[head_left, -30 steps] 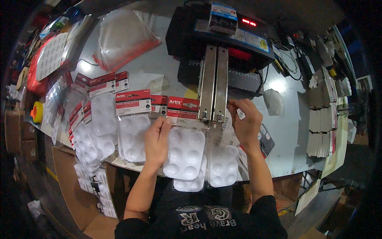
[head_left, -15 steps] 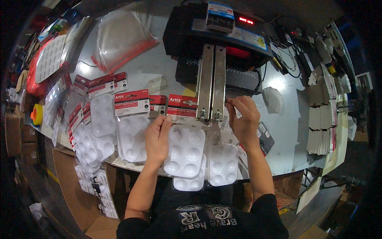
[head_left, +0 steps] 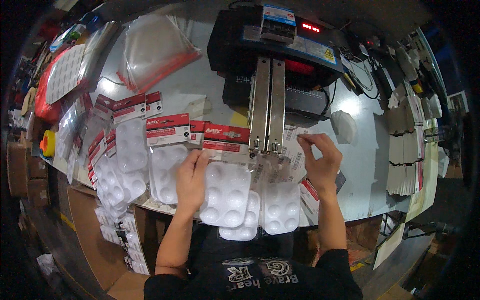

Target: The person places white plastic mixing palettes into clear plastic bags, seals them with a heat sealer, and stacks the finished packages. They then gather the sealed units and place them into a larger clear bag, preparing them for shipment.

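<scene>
A bagged white palette (head_left: 226, 192) overhangs the counter's (head_left: 367, 175) 6 o'clock edge. At its 10 o'clock, the left hand (head_left: 191, 182) pinches the package's side between thumb and fingers. At 1 o'clock lie the sealer-like machine's metal bars (head_left: 268, 105); at 2, the right hand (head_left: 322, 160), fingertips close together, contents unclear, beside barcode labels (head_left: 295, 156).

Palettes (head_left: 226, 186): white, patterned with round wells (head_left: 212, 195)
Header cards (head_left: 225, 136): banded in red and white
Bag stack (head_left: 155, 50), far left corner of desk (head_left: 364, 157): clear, edged in red
Machine (head_left: 232, 47), far edge: black, lit by red display (head_left: 311, 27)
Shirt (head_left: 250, 289): black, printed in pale grey
</scene>
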`<state>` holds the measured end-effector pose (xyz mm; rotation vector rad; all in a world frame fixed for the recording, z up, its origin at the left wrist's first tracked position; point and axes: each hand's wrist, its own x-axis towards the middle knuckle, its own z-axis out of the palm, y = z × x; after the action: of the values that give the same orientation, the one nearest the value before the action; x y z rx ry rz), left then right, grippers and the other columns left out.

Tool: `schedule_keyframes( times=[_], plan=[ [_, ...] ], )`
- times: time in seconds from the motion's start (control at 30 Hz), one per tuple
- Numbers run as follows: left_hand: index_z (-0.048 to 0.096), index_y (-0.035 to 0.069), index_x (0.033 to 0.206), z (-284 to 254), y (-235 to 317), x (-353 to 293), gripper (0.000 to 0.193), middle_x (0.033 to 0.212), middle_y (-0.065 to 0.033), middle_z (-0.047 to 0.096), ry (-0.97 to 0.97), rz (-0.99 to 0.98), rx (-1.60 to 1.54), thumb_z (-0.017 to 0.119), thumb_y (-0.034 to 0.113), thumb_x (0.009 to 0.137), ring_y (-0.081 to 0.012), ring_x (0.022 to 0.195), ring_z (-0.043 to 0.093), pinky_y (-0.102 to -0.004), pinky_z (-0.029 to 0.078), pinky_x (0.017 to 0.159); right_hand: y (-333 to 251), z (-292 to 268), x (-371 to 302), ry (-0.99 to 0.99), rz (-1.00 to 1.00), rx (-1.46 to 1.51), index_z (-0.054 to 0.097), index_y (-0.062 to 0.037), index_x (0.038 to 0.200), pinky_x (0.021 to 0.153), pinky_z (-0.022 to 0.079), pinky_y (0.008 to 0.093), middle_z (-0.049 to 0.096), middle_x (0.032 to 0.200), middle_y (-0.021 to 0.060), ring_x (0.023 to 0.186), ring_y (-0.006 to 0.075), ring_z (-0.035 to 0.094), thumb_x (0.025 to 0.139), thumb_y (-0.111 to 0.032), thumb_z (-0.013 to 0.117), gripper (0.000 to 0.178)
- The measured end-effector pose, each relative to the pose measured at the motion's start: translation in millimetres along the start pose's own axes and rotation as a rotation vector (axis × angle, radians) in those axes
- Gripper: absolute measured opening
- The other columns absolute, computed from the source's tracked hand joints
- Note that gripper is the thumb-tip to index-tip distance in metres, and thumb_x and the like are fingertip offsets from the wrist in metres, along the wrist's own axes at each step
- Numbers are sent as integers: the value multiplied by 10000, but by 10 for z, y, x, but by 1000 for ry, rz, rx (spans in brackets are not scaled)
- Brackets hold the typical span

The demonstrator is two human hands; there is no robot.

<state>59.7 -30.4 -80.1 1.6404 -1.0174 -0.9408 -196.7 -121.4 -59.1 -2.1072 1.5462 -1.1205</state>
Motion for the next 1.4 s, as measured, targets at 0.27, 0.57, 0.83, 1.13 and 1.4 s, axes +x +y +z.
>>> schedule_keyframes(
  times=[0.27, 0.57, 0.83, 1.13, 1.4],
  plan=[
    [642, 54, 1000, -822, 462, 139, 223, 917, -95, 626, 643, 361, 900, 627, 202, 835, -273, 800, 587, -336, 449, 791, -196, -512, -163, -80, 269, -13, 674, -37, 842, 687, 494, 286, 653, 790, 94, 762, 216, 643, 734, -14, 692, 112],
    [672, 38, 927, 360, 439, 178, 305, 915, -96, 649, 54, 814, 326, 677, -47, 635, -247, 790, 639, -320, 518, 649, -616, 52, -71, -17, -219, 42, 652, -33, 994, 669, 526, 313, 637, 922, 111, 797, 244, 646, 641, -40, 773, 374],
    [658, 12, 777, 387, 576, 205, 183, 877, -107, 658, 122, 751, 299, 658, -91, 626, -258, 787, 640, -321, 514, 684, -601, 92, -39, 20, -318, 6, 628, -26, 1002, 629, 523, 326, 617, 922, 130, 776, 263, 633, 663, -18, 740, 357],
    [637, 68, 757, 288, 517, 50, 176, 785, -47, 613, 179, 873, 431, 703, -5, 611, -238, 702, 590, -318, 477, 583, -707, 192, -94, 93, -206, 23, 530, 7, 953, 637, 488, 366, 584, 886, 127, 775, 307, 593, 673, 28, 692, 323],
    [639, 53, 864, 368, 407, -92, 211, 851, -79, 635, 215, 851, 467, 647, -29, 670, -263, 759, 607, -336, 494, 625, -696, 202, -105, 212, -261, -78, 521, -21, 907, 643, 454, 350, 556, 887, 109, 783, 295, 569, 639, 35, 709, 333]
  ],
)
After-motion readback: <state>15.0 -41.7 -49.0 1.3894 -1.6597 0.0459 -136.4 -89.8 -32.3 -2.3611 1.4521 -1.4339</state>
